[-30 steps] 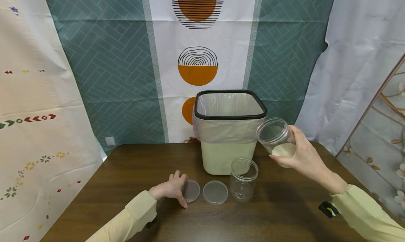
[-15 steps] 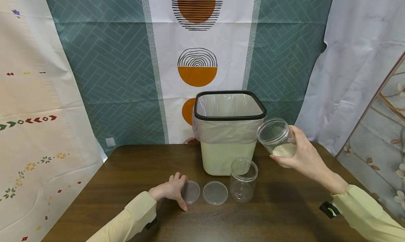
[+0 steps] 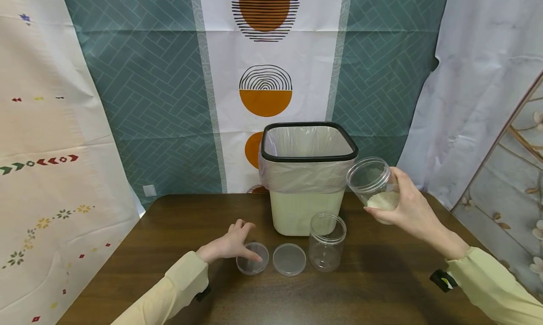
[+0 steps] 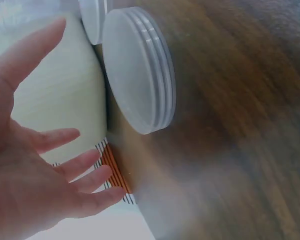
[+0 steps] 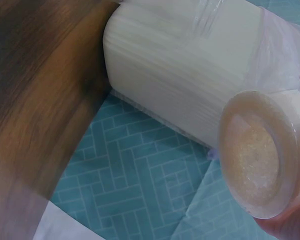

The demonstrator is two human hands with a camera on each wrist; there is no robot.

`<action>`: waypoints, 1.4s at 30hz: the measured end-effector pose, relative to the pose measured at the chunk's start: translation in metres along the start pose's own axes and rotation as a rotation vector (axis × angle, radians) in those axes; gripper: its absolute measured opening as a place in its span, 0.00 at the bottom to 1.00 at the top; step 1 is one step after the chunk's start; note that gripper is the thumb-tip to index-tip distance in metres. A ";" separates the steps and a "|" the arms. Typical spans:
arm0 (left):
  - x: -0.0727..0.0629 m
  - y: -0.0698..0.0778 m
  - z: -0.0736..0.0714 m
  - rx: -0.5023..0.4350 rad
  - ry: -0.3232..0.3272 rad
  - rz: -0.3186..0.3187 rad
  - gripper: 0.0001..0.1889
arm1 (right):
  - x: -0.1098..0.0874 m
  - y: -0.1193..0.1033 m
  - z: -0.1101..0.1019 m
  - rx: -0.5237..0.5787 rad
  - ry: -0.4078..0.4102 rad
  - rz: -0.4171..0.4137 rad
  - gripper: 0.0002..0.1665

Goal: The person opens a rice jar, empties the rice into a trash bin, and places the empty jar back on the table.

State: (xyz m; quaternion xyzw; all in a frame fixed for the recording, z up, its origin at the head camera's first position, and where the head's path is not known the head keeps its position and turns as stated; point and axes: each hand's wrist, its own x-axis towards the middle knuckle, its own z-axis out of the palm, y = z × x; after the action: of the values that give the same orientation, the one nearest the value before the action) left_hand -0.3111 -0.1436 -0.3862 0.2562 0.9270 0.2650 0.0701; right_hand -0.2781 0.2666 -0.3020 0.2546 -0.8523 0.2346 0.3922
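Observation:
My right hand (image 3: pixel 409 209) grips a clear plastic jar (image 3: pixel 368 174) tilted to the left, beside the bin and above the table. White grains (image 3: pixel 383 201) lie in its lower part; the right wrist view shows the jar's round base (image 5: pixel 255 155). My left hand (image 3: pixel 231 244) hovers over the left of two clear round lids (image 3: pixel 253 264), its fingers spread and holding nothing. In the left wrist view that lid (image 4: pixel 135 70) lies apart from the fingers. The second lid (image 3: pixel 289 260) lies flat just to its right. Beside it a second clear jar (image 3: pixel 325 249) stands upright, without a lid.
A pale bin (image 3: pixel 307 212) with a black rim and a plastic liner stands at the back of the brown wooden table (image 3: pixel 199 212), behind the lids and the upright jar. Patterned curtains (image 3: pixel 148 103) hang behind the table.
My left hand has lifted off the left lid, and its thumb now passes above that lid, which shows more fully. My right hand still holds the tilted jar in nearly the same place.

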 end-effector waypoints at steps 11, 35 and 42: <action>0.008 0.009 -0.015 -0.060 0.260 0.019 0.38 | 0.005 0.000 -0.005 0.009 0.014 0.000 0.58; 0.021 0.047 -0.057 -0.222 0.559 0.151 0.29 | 0.019 0.002 -0.013 0.011 0.055 -0.021 0.58; 0.023 0.056 -0.069 -0.265 0.579 0.178 0.27 | 0.024 0.002 -0.015 0.020 0.054 -0.028 0.58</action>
State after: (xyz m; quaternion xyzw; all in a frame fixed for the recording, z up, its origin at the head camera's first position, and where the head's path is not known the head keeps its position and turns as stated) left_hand -0.3241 -0.1222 -0.2979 0.2389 0.8399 0.4500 -0.1870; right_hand -0.2846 0.2711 -0.2744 0.2640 -0.8354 0.2442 0.4157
